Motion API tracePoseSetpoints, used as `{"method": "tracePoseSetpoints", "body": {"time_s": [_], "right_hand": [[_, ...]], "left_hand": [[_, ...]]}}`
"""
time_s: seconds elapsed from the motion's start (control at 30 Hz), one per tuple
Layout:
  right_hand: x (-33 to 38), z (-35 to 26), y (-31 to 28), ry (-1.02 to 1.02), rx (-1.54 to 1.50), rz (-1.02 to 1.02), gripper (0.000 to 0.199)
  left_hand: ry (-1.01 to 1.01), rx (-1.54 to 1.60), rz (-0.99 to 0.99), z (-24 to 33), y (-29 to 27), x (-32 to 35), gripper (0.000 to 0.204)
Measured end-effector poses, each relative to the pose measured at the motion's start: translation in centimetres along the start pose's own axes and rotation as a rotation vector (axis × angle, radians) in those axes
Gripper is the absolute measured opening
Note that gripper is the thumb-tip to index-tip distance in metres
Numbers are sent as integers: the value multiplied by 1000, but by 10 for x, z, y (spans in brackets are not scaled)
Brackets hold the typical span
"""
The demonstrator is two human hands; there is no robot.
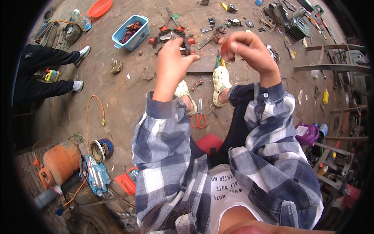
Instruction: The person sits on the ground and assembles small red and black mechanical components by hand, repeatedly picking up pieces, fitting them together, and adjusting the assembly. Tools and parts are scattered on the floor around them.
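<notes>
My left hand hovers with its thumb stretched away from the fingers, open, with nothing visible in it. Beyond it on the ground lies a dark metal assembly with red end pieces, partly hidden by the hand. My right hand is raised to the right with its fingers curled closed. Something reddish shows at its blurred fingertips, and I cannot make out what it is. A green-handled tool stands out below, near my cream clogs. Orange-handled scissors lie between my feet, close to a small red-and-metal part.
A light blue tub of dark red pieces stands at far left, near an orange basin. Another person's legs are at left. An orange gas cylinder stands lower left. Scrap parts and metal racks line the right.
</notes>
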State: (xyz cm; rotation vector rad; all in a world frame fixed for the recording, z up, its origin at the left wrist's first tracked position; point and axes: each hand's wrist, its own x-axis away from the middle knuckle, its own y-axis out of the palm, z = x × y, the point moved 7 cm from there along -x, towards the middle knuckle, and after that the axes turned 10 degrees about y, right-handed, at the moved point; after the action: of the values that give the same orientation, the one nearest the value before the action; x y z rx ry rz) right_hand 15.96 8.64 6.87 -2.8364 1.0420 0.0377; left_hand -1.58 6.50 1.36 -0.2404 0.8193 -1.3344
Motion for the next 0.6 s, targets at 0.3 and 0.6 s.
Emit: {"method": "tracePoseSetpoints", "body": {"time_s": [0.3, 0.6], "right_hand": [[10, 53, -91, 18, -727, 552, 22], [8, 26, -65, -50, -567, 528, 23]], "left_hand": [[-60, 536, -271, 26, 24, 7, 57], [-296, 1074, 76, -6, 1, 1, 32]]}}
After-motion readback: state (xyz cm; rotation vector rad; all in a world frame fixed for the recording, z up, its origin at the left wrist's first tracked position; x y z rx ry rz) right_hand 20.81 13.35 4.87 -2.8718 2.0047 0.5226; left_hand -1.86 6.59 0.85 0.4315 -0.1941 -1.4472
